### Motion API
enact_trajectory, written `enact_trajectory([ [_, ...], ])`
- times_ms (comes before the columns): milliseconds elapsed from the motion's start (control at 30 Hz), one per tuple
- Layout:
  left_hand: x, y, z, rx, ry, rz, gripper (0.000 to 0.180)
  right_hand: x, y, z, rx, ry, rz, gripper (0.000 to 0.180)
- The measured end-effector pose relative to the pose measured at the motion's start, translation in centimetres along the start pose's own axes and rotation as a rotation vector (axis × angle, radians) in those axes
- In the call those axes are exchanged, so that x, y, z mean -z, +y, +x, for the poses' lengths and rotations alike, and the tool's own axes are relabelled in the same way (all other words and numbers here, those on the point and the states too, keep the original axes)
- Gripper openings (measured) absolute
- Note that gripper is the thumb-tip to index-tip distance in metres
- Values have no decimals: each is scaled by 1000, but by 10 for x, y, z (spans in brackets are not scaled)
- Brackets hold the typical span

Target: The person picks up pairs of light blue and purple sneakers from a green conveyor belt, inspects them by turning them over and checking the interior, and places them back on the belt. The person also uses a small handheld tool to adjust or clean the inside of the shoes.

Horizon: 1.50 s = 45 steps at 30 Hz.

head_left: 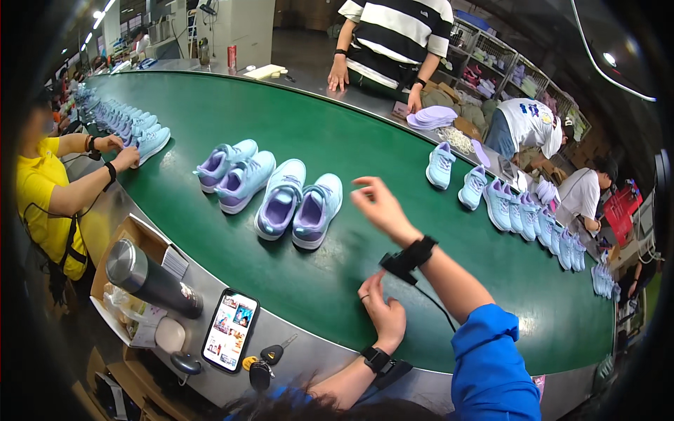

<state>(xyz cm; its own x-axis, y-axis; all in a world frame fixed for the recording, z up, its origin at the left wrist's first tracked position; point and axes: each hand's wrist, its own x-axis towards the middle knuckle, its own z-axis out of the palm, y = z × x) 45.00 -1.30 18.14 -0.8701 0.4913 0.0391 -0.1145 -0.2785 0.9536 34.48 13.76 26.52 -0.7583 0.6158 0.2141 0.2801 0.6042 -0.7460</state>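
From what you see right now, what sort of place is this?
Most likely a shoe factory: a long, green, belt-like work surface bears many light-blue sneakers with purple linings, and a person in a yellow shirt handles one at its edge.

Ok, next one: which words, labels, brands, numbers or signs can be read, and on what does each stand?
None that I can quote reliably:
Phone: screen captions, too small.
Thermos: small pale mark, too small.
White shirt: dark print, too blurred.
Striped shirt: tiny mark, too small.
Red can: too small to make out.
Shoes: no readable print.
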Motion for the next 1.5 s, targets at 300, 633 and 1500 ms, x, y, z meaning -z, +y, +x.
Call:
enact_trajectory([
  [300,-1,9,-11,127,-255,-6,49,137,230,52,-589,699,736,59],
  [633,4,11,-12,147,-256,64,39,139,253,104,-542,1280,954,67],
  [1500,3,7,-3,35,-120,108,41,211,89,-307,-693,484,35,32],
])
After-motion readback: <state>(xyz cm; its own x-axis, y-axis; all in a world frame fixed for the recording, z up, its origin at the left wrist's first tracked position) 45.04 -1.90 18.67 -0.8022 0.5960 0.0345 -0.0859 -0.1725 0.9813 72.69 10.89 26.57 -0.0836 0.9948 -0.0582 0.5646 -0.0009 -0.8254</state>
